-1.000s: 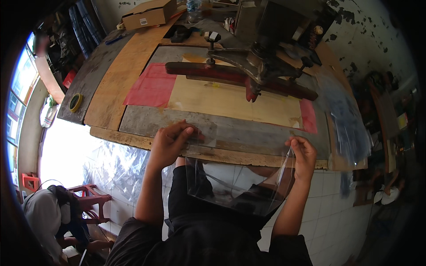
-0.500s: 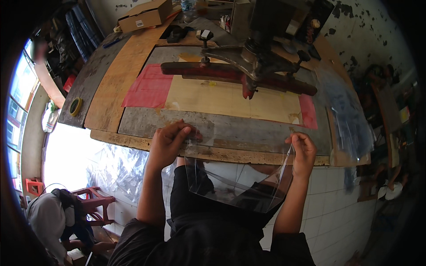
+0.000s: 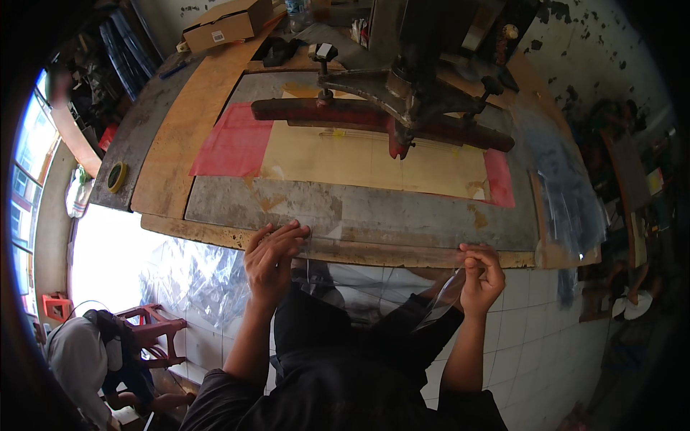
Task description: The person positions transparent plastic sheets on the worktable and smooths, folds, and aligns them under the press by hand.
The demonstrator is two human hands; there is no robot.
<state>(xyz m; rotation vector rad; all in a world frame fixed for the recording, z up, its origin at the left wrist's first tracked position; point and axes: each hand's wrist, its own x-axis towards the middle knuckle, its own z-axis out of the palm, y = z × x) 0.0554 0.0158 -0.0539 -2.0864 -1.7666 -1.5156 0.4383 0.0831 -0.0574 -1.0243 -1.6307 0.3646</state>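
Since the frames before, my view has tipped closer to the bench [image 3: 237, 233], and both hands have slid a little along its near edge with the clear plastic sheet [image 3: 374, 276] between them. My left hand [image 3: 269, 258] lies with fingers flat on the sheet's left top corner, pressing it against the wooden edge; its grip is a narrow pinch on that corner. My right hand [image 3: 480, 276] has its grip closed on the sheet's right corner, thumb and fingertips nipped together, just below the bench edge. The sheet hangs from the edge down over my lap, curling at the right. Beyond it lie the grey metal plate [image 3: 374, 212], a tan board [image 3: 374, 158] with red patches [image 3: 233, 144], and the dark red press arm [image 3: 359, 115].
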